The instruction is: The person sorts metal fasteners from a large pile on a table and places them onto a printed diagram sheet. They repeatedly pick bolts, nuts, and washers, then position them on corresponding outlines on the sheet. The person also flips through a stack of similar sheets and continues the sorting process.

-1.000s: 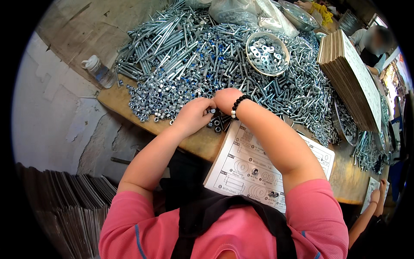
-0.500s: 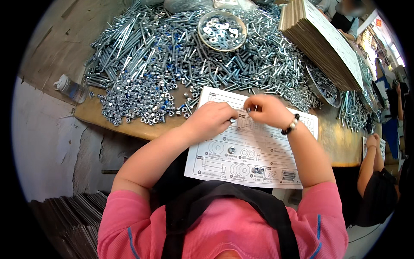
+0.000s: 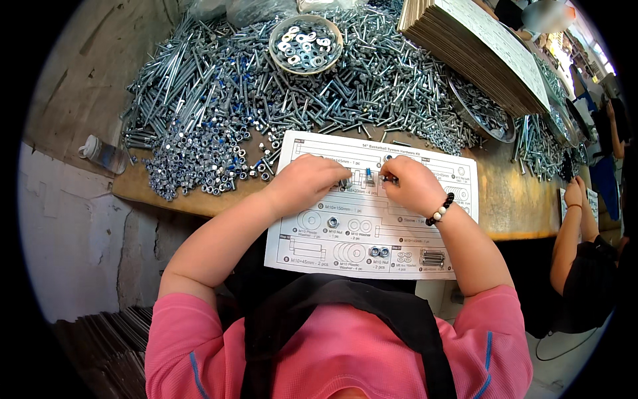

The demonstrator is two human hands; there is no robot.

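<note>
A white printed card [image 3: 286, 246] with line drawings of hardware lies before me on the table edge. My left hand [image 3: 314, 183] is closed in a pinch over its upper left part, with a bit of metal at the fingertips too small to name. My right hand [image 3: 415, 187] is pinched closed at the upper middle, its fingertips holding something small and dark. Between the hands, short bolts [image 3: 369, 177], one blue-tipped, rest on the card. Beyond my right hand sits a nut [image 3: 389, 158]. Lower down are a single nut [image 3: 333, 222], two nuts [image 3: 379, 252] and several bolts [image 3: 432, 258].
A heap of nuts [image 3: 193, 156] and a wide pile of bolts [image 3: 292, 96] cover the table. A bowl of washers [image 3: 274, 50] stands among them. At right are a card stack [image 3: 478, 46] and a metal pan [image 3: 495, 130]. A co-worker's hands [image 3: 577, 193] show farther right.
Both hands have lowered onto the card, with short bolts now visible between them. The view has shifted, so the table's contents appear farther left.
</note>
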